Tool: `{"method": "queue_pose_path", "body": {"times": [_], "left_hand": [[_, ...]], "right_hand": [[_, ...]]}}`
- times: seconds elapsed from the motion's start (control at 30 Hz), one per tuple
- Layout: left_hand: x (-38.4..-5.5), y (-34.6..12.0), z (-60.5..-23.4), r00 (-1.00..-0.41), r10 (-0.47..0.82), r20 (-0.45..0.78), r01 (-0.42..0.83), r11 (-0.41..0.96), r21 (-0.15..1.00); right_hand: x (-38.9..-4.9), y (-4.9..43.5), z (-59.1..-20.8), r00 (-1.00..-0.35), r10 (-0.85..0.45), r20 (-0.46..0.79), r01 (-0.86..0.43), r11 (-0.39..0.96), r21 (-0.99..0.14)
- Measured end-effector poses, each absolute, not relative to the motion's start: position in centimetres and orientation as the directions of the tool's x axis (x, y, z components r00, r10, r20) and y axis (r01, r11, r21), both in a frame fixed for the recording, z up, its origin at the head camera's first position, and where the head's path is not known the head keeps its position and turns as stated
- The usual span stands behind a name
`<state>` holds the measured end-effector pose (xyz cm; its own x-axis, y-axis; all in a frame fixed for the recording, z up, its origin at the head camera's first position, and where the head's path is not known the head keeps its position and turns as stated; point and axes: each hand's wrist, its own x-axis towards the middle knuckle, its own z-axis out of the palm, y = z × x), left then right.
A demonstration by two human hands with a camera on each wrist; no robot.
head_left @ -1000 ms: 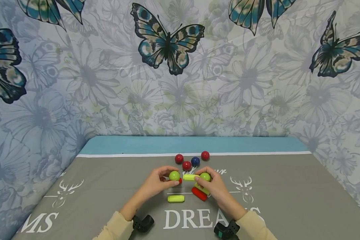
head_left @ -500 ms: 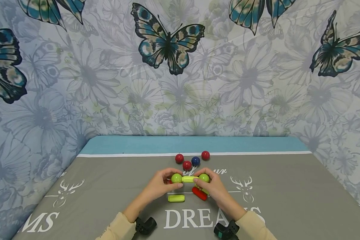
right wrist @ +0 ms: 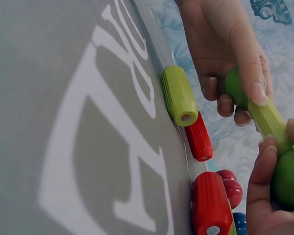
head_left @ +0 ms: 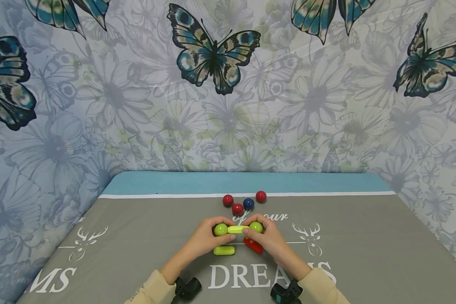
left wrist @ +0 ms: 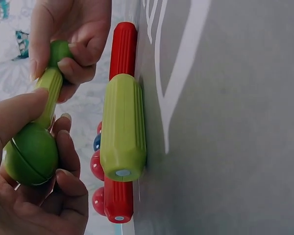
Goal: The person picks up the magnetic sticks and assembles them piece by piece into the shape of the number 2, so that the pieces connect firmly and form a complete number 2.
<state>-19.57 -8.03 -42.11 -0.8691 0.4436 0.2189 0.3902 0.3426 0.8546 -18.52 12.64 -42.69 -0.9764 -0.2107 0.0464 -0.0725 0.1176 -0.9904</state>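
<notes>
Between my hands is a ribbed yellow-green rod (head_left: 236,229) with a green ball at each end. My left hand (head_left: 206,238) grips the left green ball (left wrist: 32,154), its thumb reaching along the rod in the left wrist view. The right green ball (head_left: 256,227) sits in my right hand (head_left: 267,236), whose thumb and fingers pinch it and the rod's near end. On the cloth below lie another yellow-green rod (head_left: 223,250) and a red rod (head_left: 253,245), partly covered by my right hand. A second red rod (right wrist: 198,137) shows past the yellow-green one in the right wrist view.
Beyond the hands, several red balls (head_left: 237,209) and a blue ball (head_left: 248,204) lie near the white stripe of the table cloth (head_left: 137,236). A butterfly-patterned curtain (head_left: 228,126) hangs behind the table. Each wrist carries a black camera (head_left: 188,289).
My left hand has brought its green ball against the rod's left end, closing the gap seen earlier. Both hands have since shifted slightly toward the body, the right one also a little left.
</notes>
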Motion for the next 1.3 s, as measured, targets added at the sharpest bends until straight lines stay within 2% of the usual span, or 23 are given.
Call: {"method": "queue_pose_path", "body": {"times": [0.3,0.37,0.6,0.67,0.8,0.9,1.0,1.13,1.3], "left_hand": [[-19.7,-8.1,-42.5,-0.874,0.422,0.241,0.389,0.310,0.868],[-19.3,-8.0,-41.7,-0.876,0.416,0.245,0.384,0.294,0.875],[-19.9,-8.5,-42.6,-0.894,0.389,0.224,0.346,0.278,0.896],[-19.9,-8.6,-42.5,-0.897,0.384,0.217,0.336,0.277,0.900],[-20.0,-8.7,-42.4,-0.904,0.377,0.201,0.321,0.289,0.902],[-20.2,-8.8,-42.5,-0.907,0.373,0.198,0.318,0.297,0.900],[-20.4,-8.9,-42.5,-0.907,0.369,0.201,0.319,0.295,0.901],[-20.5,-8.9,-42.5,-0.906,0.365,0.214,0.332,0.299,0.895],[-20.5,-9.1,-42.4,-0.912,0.354,0.207,0.322,0.307,0.895]], "right_hand": [[-18.5,12.8,-42.6,-0.963,-0.260,0.077,-0.106,0.099,-0.989],[-18.6,13.1,-42.4,-0.955,-0.285,0.082,-0.112,0.092,-0.989],[-20.1,15.7,-42.1,-0.918,-0.374,0.127,-0.160,0.058,-0.985],[-20.6,16.7,-42.2,-0.898,-0.420,0.130,-0.183,0.090,-0.979],[-21.5,18.9,-42.8,-0.815,-0.569,0.113,-0.279,0.215,-0.936],[-21.8,20.0,-43.1,-0.761,-0.645,0.071,-0.366,0.337,-0.867],[-21.7,20.6,-43.3,-0.735,-0.678,0.013,-0.418,0.438,-0.796],[-21.5,20.3,-43.4,-0.707,-0.707,-0.018,-0.451,0.470,-0.758],[-21.7,19.5,-44.1,-0.679,-0.734,0.028,-0.530,0.464,-0.710]]}}
